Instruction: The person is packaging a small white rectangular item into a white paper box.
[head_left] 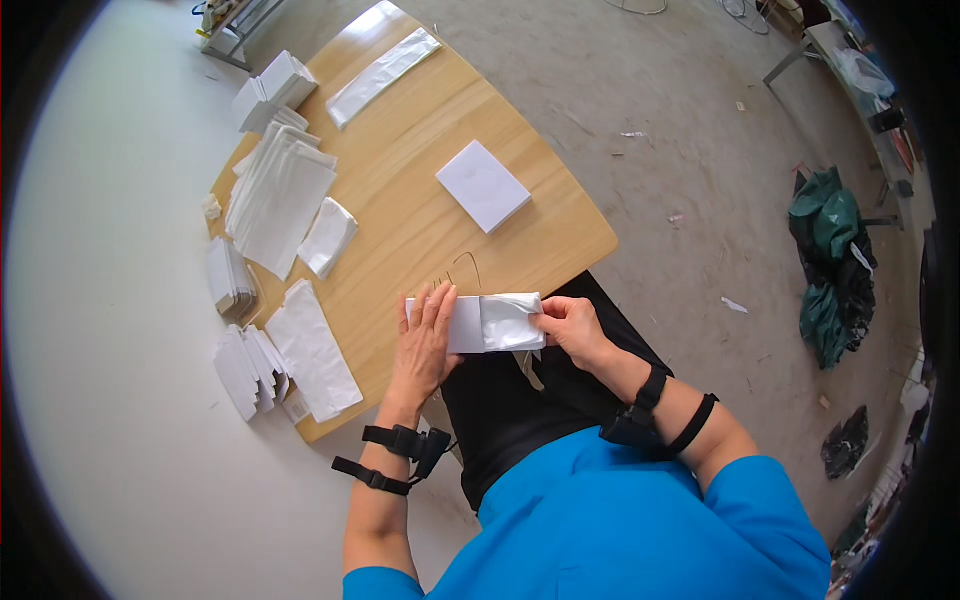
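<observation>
At the table's near edge, above my lap, lies a flat white paper sleeve or box [466, 326]. A folded, shiny plastic bag [511, 324] sticks out of its right end; how far it reaches inside is hidden. My left hand [424, 340] grips the sleeve's left part, fingers across the top and thumb at the near side. With thumb and fingertips, my right hand [573, 328] pinches the bag's right end. Farther off on the table rests a closed white box [484, 186], apart from both hands.
On the wooden table [400, 190], stacked white bags [285, 195] and several white boxes [275, 85] line the left side. A long plastic bag [383, 76] lies at the far end. Thin wire [470, 262] lies beyond my left hand. Dark green bags [828, 265] sit on the floor at right.
</observation>
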